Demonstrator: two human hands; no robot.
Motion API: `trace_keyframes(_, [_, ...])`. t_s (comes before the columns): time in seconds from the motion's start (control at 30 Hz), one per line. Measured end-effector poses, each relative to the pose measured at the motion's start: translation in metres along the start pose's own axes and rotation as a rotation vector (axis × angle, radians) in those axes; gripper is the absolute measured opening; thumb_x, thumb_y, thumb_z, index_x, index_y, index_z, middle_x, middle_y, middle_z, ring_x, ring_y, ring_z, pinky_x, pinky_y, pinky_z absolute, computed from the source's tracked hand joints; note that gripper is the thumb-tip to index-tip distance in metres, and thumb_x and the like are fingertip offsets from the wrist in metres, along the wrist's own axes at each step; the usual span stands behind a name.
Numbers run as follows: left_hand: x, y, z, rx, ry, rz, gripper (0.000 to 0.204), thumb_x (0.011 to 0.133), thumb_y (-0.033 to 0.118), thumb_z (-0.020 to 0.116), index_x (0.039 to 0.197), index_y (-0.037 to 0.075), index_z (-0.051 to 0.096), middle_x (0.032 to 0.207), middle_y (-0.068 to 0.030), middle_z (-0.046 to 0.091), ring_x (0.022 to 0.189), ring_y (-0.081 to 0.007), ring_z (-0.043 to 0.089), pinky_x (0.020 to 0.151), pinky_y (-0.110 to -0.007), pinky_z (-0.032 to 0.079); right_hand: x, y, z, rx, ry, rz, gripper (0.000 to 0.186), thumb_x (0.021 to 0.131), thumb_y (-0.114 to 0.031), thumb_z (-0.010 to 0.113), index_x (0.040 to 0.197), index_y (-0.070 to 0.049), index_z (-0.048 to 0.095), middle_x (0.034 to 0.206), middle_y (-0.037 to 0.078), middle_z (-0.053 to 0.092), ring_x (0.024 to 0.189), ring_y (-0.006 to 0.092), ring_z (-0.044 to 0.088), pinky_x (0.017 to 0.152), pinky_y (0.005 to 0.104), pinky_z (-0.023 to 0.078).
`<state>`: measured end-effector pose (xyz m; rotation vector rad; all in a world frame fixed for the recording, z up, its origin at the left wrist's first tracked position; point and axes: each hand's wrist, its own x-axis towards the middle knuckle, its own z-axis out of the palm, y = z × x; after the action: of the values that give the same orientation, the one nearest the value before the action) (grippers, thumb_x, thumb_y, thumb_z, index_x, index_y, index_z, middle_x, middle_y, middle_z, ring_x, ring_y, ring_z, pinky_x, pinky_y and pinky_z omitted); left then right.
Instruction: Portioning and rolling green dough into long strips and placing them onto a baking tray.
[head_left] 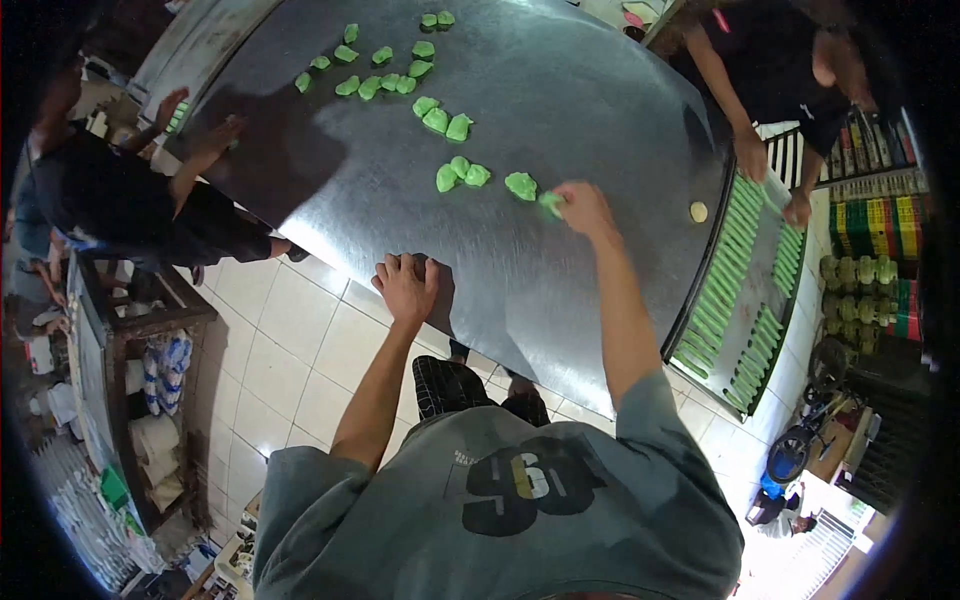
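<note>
On the steel table [500, 270] my right hand [585, 210] grips a piece of green dough [551, 205] between its fingers, just right of a single lump [520, 186]. My left hand [405, 288] rests at the table's near edge with its fingers apart and slightly bent, holding nothing. Farther up the steel surface lie several green dough pieces, in a small cluster [462, 172], another group [437, 119] and scattered toward the far side [383, 83]. A pale round piece [698, 212] sits alone near the right edge.
A person [90, 180] at left reaches over the table. Another [760, 70] at right handles a tray [742, 310] with rows of green strips. A wooden rack [150, 315] stands at lower left on the tiled floor [270, 380]. A bicycle [800, 430] and stacked crates [870, 225] are at far right.
</note>
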<state>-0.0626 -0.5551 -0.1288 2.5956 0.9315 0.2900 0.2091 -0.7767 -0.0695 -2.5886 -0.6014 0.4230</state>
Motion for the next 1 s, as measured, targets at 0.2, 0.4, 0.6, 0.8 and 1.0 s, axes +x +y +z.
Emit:
trace_keyframes(0.2, [0.005, 0.001, -0.001, 0.03, 0.056, 0.004, 0.031, 0.086, 0.038, 0.063, 0.091, 0.007, 0.061, 0.102, -0.0137, 0.053, 0.101, -0.0335, 0.048, 0.089, -0.049, 0.034, -0.255, 0.004, 0.053, -0.192, 0.589, 0.058, 0.042, 0.09, 0.001, 0.054, 0.132, 0.003, 0.053, 0.129, 0.023, 0.06, 0.119, 0.0427, 0.056, 0.101, 0.0496, 0.044])
trace_keyframes(0.4, [0.001, 0.002, -0.002, 0.063, 0.108, 0.078, 0.027, 0.086, 0.035, 0.064, 0.082, 0.01, 0.055, 0.092, -0.0116, 0.051, 0.089, -0.0331, 0.049, 0.08, -0.048, 0.036, -0.24, 0.049, 0.107, -0.307, 0.239, 0.252, 0.075, 0.101, -0.046, 0.04, 0.156, 0.0, 0.018, 0.161, 0.029, 0.012, 0.15, 0.0479, 0.006, 0.117, 0.0648, 0.002])
trace_keyframes(0.6, [-0.001, 0.005, 0.011, 0.076, 0.097, 0.118, 0.026, 0.088, 0.034, 0.063, 0.081, 0.01, 0.054, 0.091, -0.0111, 0.049, 0.09, -0.0341, 0.048, 0.08, -0.049, 0.036, -0.048, 0.104, 0.025, -0.457, 0.595, 0.37, 0.072, 0.104, -0.048, 0.029, 0.157, -0.002, 0.015, 0.161, 0.028, 0.01, 0.151, 0.0428, 0.005, 0.118, 0.0627, 0.001])
trace_keyframes(0.8, [-0.021, 0.025, 0.011, -0.357, 0.033, 0.367, 0.021, 0.088, 0.024, 0.067, 0.099, 0.008, 0.059, 0.103, -0.0122, 0.056, 0.1, -0.0345, 0.051, 0.088, -0.048, 0.037, -0.186, 0.021, 0.085, -0.351, 0.382, 0.345, 0.089, 0.093, -0.06, 0.048, 0.153, 0.002, 0.027, 0.157, 0.035, 0.016, 0.148, 0.049, 0.014, 0.118, 0.0635, 0.008])
trace_keyframes(1.0, [-0.142, 0.141, 0.008, -0.938, -0.805, 0.773, 0.045, 0.096, 0.02, 0.056, 0.136, 0.001, 0.05, 0.143, -0.0255, 0.047, 0.137, -0.0405, 0.038, 0.112, -0.051, 0.029, -0.346, -0.011, 0.137, -0.034, 0.09, 0.32, 0.082, 0.095, -0.054, 0.048, 0.156, -0.006, 0.023, 0.162, 0.027, 0.01, 0.15, 0.0465, 0.007, 0.119, 0.06, 0.009])
